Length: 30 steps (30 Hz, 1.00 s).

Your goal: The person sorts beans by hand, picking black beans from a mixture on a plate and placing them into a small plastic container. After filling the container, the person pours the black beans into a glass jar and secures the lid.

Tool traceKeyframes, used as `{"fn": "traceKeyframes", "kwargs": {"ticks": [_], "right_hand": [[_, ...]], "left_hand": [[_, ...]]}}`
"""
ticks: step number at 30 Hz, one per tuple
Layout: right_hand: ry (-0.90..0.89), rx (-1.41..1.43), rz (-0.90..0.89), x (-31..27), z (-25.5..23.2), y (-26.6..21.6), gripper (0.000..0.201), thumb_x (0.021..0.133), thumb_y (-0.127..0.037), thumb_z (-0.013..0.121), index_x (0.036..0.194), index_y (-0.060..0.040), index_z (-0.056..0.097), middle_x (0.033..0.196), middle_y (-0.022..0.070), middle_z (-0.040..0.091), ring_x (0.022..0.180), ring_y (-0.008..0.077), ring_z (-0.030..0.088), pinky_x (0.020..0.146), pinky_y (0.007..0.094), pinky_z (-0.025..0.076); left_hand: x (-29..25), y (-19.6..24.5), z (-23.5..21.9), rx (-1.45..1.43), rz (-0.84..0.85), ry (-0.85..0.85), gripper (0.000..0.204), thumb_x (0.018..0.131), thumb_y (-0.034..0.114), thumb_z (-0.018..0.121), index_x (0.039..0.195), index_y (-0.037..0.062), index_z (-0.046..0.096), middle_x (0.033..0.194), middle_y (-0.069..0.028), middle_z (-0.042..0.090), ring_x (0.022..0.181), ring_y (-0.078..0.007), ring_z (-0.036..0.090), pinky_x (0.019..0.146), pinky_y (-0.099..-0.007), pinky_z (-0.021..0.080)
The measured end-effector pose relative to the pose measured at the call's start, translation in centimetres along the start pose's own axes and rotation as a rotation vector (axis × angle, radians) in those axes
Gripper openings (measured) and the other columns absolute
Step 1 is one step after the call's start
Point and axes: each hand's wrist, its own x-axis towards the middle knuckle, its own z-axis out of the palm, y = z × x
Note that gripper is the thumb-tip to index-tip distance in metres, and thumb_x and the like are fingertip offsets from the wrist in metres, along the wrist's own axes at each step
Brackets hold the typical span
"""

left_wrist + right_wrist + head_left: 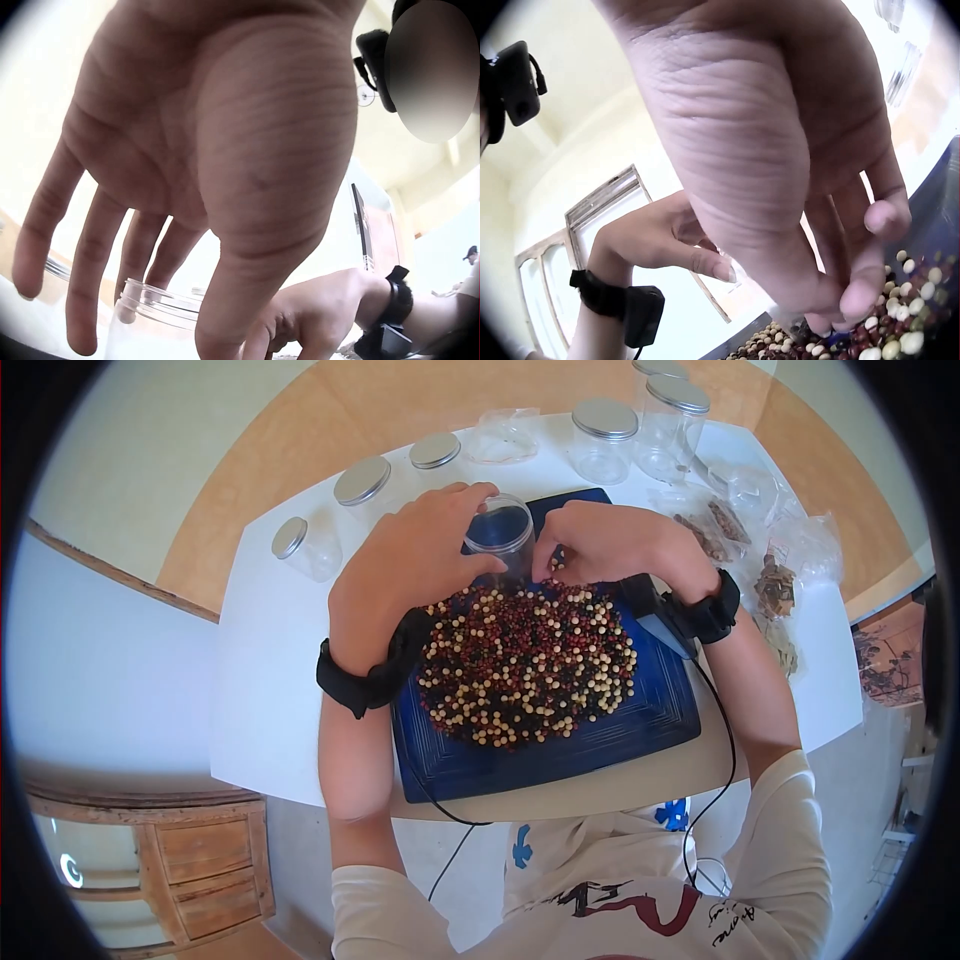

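Observation:
A blue square tray [640,730] carries a heap of mixed beans [530,670] in cream, dark red and black. At the tray's far side, my left hand [410,565] holds a clear lidless jar [505,535], thumb on the near side and fingers round the far side. The jar's threaded rim [161,300] shows between thumb and fingers in the left wrist view. Just right of the jar, my right hand [615,545] reaches down to the heap's far edge. Its thumb and fingertips [859,300] come together and pinch at the beans [911,341]; what lies between them is mostly hidden.
Silver-lidded jars stand along the table's back, one [362,482] at left and a larger one [605,435] at right. Clear plastic bags [775,585] with dried brown contents lie at the right. A black cable [735,750] hangs from the right wrist camera.

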Motion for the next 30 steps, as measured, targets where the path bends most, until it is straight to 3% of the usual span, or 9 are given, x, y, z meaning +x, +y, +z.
{"fn": "traceKeyframes", "kwargs": {"ticks": [6,12,22,30], "right_hand": [[0.007,-0.007,-0.006,-0.2,0.6,0.4,0.032,0.086,-0.006,0.075,0.117,-0.0063,0.081,0.1,0.0162,0.08,0.091,0.0345,0.076,0.081,0.041,0.059],[-0.057,-0.031,0.004,0.5,1.3,0.1,0.028,0.085,-0.003,0.073,0.113,-0.0028,0.081,0.106,0.0162,0.08,0.099,0.034,0.076,0.085,0.0406,0.06],[-0.111,-0.005,0.034,-0.1,0.8,-0.6,0.029,0.082,-0.004,0.075,0.111,-0.0038,0.082,0.096,0.0129,0.081,0.09,0.0289,0.078,0.082,0.0378,0.06],[-0.156,-0.043,0.008,-0.3,0.4,-0.5,0.029,0.078,-0.01,0.083,0.106,-0.0038,0.083,0.091,0.0114,0.081,0.085,0.0258,0.078,0.075,0.036,0.06]], "left_hand": [[-0.1,0.0,-0.1,-0.042,-0.016,-0.017,0.074,0.085,0.031,0.088,0.149,0.0071,0.059,0.118,-0.0161,0.073,0.088,-0.025,0.069,0.081,-0.0375,0.056],[0.1,0.2,-0.2,-0.065,-0.027,-0.028,0.074,0.084,0.028,0.089,0.147,0.0055,0.059,0.12,-0.0164,0.074,0.085,-0.0249,0.069,0.08,-0.0374,0.056],[0.1,0.0,0.1,-0.084,-0.026,-0.023,0.075,0.083,0.024,0.09,0.147,0.0029,0.059,0.132,-0.0153,0.071,0.082,-0.0232,0.069,0.079,-0.0354,0.057],[0.1,0.2,-0.5,-0.099,-0.045,-0.093,0.076,0.084,0.027,0.09,0.149,0.0068,0.057,0.128,-0.0148,0.072,0.083,-0.0216,0.07,0.077,-0.0341,0.056]]}}
